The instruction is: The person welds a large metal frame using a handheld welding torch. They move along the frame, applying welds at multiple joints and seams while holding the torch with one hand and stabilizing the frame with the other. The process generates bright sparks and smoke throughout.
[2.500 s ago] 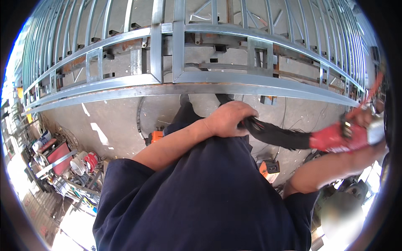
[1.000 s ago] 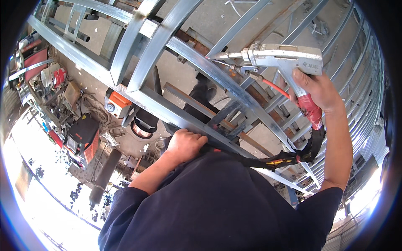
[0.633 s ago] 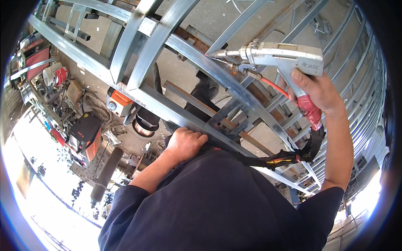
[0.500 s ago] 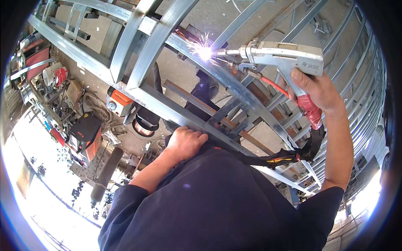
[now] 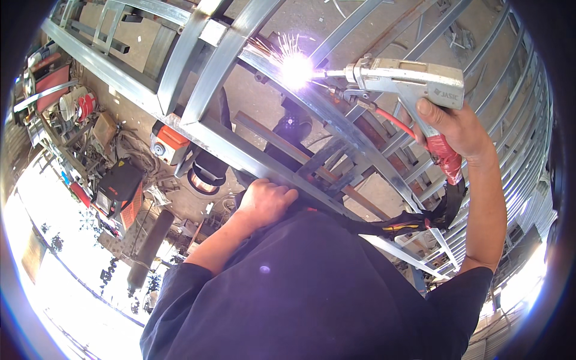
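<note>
My right hand (image 5: pixel 461 131) is wrapped round the grip of a silver-grey welding gun (image 5: pixel 393 77), held level at the upper right. Its nozzle points left into a bright white flash (image 5: pixel 297 72) with sparks, on a galvanized square tube (image 5: pixel 351 133) of a metal frame. The flash hides the contact spot. Under the nozzle runs a thin feed line with a red hose (image 5: pixel 395 123). Red tape (image 5: pixel 444 157) wraps the grip's lower end, where a black cable bundle (image 5: pixel 447 207) hangs. My left hand (image 5: pixel 267 203) is closed in a fist beside the near frame tube (image 5: pixel 243 155); what its fingers hold is hidden.
Parallel metal bars (image 5: pixel 510 120) fill the right side. Below the frame are a shoe (image 5: pixel 297 126), an orange-and-white machine (image 5: pixel 171 143) and a wire spool (image 5: pixel 205 183). A black case (image 5: pixel 120 186) and a grey cylinder (image 5: pixel 150 247) lie at the left. The cable bundle crosses near my torso.
The flash has grown larger and brighter, with sparks flying upward. The gun's nozzle has shifted very slightly right. My left hand stays in place.
</note>
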{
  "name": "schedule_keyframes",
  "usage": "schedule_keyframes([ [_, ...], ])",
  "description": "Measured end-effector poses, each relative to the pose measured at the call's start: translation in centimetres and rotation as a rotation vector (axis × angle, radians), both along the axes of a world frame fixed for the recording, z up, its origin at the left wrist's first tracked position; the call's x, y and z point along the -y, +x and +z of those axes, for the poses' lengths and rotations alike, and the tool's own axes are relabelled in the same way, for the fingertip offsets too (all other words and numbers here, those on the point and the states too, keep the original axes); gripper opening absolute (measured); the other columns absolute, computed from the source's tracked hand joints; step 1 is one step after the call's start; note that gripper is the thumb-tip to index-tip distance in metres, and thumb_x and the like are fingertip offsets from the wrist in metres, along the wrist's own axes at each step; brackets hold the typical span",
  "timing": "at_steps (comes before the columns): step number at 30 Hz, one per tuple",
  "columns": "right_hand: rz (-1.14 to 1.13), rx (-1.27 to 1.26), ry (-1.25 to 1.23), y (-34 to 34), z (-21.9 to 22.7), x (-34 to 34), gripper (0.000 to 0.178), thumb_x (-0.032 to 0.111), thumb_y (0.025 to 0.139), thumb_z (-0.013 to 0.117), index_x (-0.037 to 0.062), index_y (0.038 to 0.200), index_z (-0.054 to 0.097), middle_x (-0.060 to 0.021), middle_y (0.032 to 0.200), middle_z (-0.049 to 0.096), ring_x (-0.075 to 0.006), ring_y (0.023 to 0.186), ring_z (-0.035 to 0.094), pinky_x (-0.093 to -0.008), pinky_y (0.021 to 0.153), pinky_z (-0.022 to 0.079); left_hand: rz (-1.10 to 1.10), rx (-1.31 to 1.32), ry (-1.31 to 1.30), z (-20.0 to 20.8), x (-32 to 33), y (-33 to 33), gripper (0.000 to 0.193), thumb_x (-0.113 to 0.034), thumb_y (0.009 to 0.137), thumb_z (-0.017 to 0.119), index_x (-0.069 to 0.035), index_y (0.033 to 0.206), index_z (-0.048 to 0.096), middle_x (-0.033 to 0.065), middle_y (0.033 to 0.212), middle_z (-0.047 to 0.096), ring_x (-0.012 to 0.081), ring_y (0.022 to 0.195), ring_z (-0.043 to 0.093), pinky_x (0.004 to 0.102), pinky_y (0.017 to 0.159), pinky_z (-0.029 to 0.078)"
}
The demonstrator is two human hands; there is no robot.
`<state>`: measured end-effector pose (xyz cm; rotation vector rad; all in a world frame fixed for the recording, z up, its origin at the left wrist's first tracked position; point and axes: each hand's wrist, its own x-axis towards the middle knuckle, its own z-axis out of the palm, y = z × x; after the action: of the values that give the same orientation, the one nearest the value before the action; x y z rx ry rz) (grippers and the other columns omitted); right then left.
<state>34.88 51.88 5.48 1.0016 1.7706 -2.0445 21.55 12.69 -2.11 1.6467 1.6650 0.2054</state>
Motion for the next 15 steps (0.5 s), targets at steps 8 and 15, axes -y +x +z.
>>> schedule_keyframes([
  [8,0.012,0.004,-0.032,0.57,-0.08,-0.32,0.048,0.037,0.098,0.072,-0.0018,0.124,0.065,-0.0087,0.092,0.067,-0.0159,0.068,0.066,-0.0309,0.057,0.056,0.01,0.003,-0.014,-0.07,0.06,0.11,0.007,-0.017,0.078,0.062,-0.017,0.085,0.06,-0.0017,0.068,0.061,0.0205,0.066,0.068,0.0374,0.065,0.052],
  [15,0.016,-0.007,-0.045,0.82,0.04,-0.24,0.049,0.037,0.098,0.072,-0.0012,0.127,0.063,-0.0089,0.093,0.067,-0.0164,0.069,0.066,-0.0305,0.058,0.056,-0.007,-0.001,-0.034,-0.02,-0.04,0.0,0.008,-0.017,0.079,0.062,-0.017,0.087,0.061,-0.0022,0.07,0.063,0.0203,0.068,0.069,0.0374,0.065,0.052],
])
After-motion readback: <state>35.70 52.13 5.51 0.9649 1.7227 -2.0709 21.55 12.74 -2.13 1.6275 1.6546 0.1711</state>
